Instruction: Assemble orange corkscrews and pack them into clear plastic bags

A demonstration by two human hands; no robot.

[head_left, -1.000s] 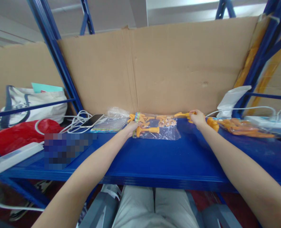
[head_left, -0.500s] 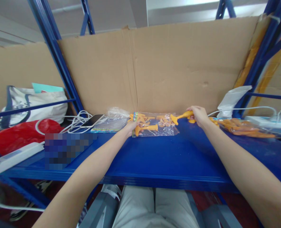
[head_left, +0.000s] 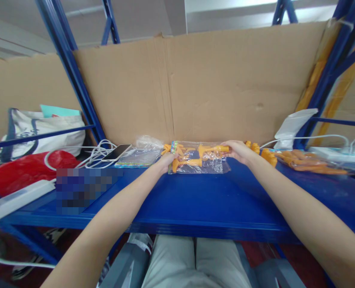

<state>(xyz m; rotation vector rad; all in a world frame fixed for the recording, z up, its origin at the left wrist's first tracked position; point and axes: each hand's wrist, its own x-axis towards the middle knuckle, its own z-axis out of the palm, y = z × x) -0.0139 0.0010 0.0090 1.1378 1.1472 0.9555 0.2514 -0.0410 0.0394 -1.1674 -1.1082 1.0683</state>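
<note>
Head view: left hand [head_left: 167, 159] pinching the bag's [head_left: 216, 166] left edge, right hand [head_left: 238, 150] gripping an orange piece [head_left: 216, 148]!
Grips partly hidden; more pieces [head_left: 189, 163] inside the bag; the gripped one's over its right half, inside or above, can't tell.

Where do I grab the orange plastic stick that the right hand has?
Try the tail end of the orange plastic stick with the wide head, coming from the right. The wide head points left, so it would likely get in the way there; the straight shaft points right, where the right hand holds it.
</note>
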